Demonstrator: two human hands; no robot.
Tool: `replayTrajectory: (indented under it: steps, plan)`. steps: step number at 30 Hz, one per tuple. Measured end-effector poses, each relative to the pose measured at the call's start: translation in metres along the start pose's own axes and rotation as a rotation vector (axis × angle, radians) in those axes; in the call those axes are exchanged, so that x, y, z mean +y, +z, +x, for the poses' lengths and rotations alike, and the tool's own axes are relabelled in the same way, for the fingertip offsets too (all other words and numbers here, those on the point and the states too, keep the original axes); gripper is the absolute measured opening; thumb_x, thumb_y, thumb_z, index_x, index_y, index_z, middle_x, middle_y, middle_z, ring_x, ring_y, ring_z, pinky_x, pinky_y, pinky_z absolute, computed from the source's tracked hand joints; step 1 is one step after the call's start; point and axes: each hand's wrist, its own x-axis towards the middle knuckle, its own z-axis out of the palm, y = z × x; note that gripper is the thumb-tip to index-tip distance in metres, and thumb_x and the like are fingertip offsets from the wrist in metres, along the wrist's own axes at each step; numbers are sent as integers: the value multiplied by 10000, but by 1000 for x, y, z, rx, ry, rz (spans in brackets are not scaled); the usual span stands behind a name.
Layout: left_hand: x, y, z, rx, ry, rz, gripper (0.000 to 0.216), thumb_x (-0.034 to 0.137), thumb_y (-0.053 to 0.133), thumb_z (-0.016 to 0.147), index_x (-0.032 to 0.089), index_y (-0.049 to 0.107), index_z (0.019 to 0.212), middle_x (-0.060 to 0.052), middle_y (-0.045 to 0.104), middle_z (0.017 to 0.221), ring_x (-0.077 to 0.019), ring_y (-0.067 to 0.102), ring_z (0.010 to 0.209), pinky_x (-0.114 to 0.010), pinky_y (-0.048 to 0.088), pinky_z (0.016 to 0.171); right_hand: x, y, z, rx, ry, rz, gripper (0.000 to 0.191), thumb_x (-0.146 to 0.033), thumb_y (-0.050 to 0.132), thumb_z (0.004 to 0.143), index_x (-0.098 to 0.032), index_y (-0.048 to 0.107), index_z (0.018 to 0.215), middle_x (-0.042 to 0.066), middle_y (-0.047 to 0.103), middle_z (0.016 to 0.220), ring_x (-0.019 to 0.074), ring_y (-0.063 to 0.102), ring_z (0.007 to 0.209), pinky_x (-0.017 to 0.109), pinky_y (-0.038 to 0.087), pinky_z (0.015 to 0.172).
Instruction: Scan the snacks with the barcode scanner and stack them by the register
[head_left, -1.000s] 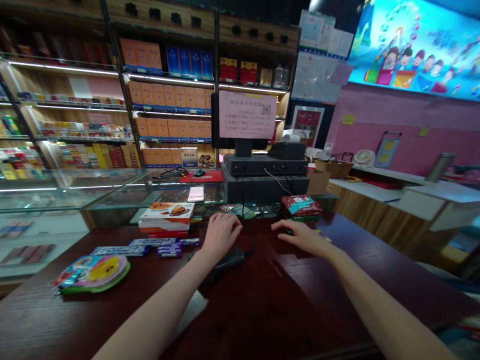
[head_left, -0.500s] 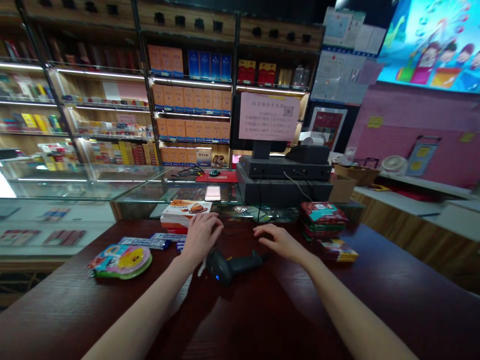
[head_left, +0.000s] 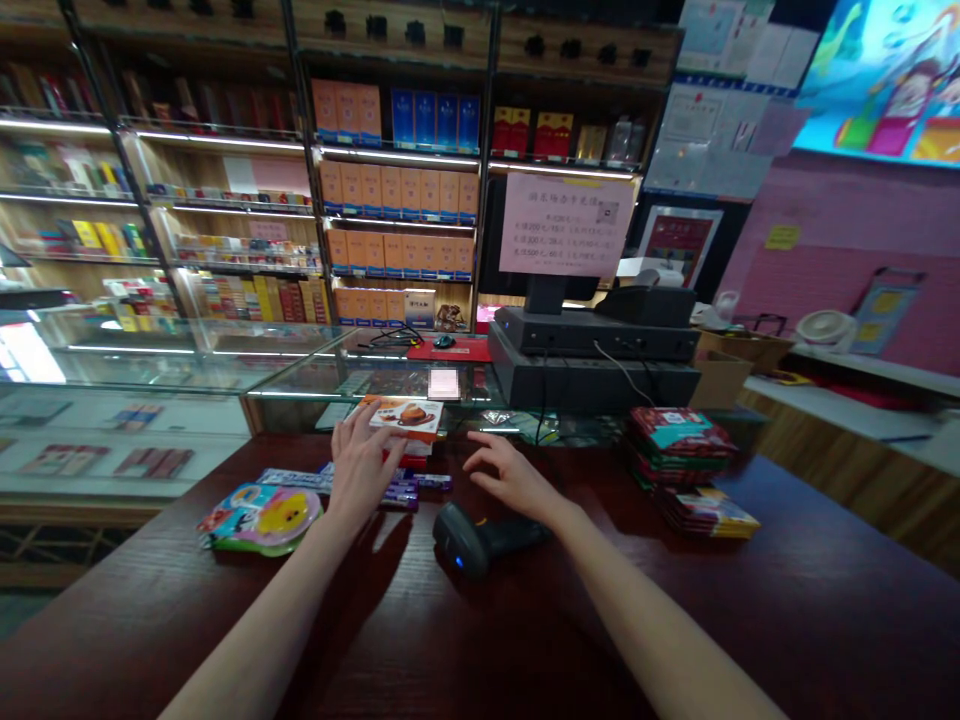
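Observation:
My left hand (head_left: 362,462) reaches over the left end of a small stack of snack boxes, its fingers apart. The top box (head_left: 409,415) is white and orange with a picture of a round cake; whether the fingertips touch it I cannot tell. My right hand (head_left: 511,477) hovers to the right of the stack, fingers spread and nothing in them. Beneath it lies a black barcode scanner (head_left: 466,545) with a blue light. Blue and purple stick packs (head_left: 400,494) rest beside my left hand, partly hidden by it. A colourful toy-like package (head_left: 262,518) lies further left.
On the right of the brown table (head_left: 480,640) stand stacked red and green packets (head_left: 679,440), with flatter packets (head_left: 712,512) in front. Behind are a glass counter (head_left: 322,385) and a dark cash register (head_left: 592,370) with a monitor. Stocked shelves line the back.
My left hand has moved left and opened out over the boxes' left end. My right hand has come left, nearer the stack. The camera view has shifted slightly.

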Motion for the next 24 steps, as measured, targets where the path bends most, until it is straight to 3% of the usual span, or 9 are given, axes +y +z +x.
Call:
replayTrajectory:
  steps: [16,24]
  plan:
    - [-32,16,10,148,-120,35,395,415,520,951,204,634,1265,-156,406,1535,-352,342,1435,-528,293,1181,-5,35,50,88,-17,80,143,-157,654,841,-227,729,942,112,464,1521,261,431,1419,482,323,1174]
    - [-37,26,11,83,-228,55,592,475,537,937,178,492,1447,-217,357,1568,-424,289,1468,-587,290,1156,0,44,61,145,89,129,240,-185,668,807,-237,689,1040,119,482,1514,277,401,1447,501,312,1171]
